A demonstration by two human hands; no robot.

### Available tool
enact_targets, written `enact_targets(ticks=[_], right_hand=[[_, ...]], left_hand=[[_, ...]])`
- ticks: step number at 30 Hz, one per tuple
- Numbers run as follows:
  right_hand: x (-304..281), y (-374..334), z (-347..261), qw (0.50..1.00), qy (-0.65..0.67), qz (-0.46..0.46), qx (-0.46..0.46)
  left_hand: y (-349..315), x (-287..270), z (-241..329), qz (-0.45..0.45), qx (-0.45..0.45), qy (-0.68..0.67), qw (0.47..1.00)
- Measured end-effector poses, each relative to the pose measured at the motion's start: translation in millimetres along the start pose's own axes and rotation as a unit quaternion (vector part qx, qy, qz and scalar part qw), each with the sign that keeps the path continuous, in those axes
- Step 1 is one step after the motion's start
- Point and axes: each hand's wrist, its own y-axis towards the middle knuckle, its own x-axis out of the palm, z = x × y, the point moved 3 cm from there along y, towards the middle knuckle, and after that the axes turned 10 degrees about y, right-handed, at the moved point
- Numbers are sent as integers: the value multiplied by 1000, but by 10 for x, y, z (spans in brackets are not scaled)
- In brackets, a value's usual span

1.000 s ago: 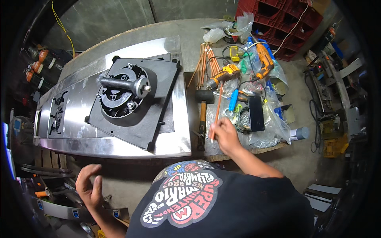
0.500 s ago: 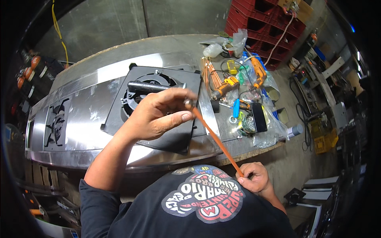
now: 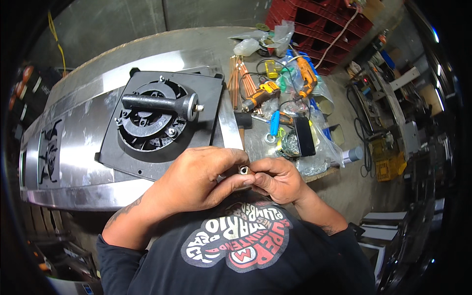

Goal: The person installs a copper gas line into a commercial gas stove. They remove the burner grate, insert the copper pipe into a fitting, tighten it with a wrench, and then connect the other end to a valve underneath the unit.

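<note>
Lettering (image 3: 240, 254) on shirt (image 3: 236, 282), perhaps on cylinder (image 3: 43, 89)

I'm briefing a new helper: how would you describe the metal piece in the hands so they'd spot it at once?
On the steel top, find the large black plate. Below and to its right, the left hand and right hand meet, with the metal piece between them. Unlike the hands, it shows as a tiny, shiny ring with a dark hole facing the camera.

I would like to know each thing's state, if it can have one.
Metal fitting: pinched, open end facing camera
Left hand: closed on fitting
Right hand: fingertips at the fitting, hold unclear
Phone: face up, screen dark
Copper-coloured rods: loosely bunched
Red crates: stacked
Clear plastic bag: crumpled
Black burner: no flame visible
</note>
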Motion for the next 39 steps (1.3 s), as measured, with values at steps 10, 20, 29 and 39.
enact_targets(ticks=[10,20,29,39], right_hand=[[-50,472,-278,952,-276,-5,-134],[-131,1238,-211,883,-438,-4,-170],[88,1383,-300,828,-532,-14,-176],[-4,1689,-339,909,-360,-90,187]], left_hand=[[-33,118,-234,76,-121,137,980],[141,-820,-857,39,-60,266,961],[200,-705,-1111,-85,-25,339,937],[118,-618,-1144,-8,11,330,944]])
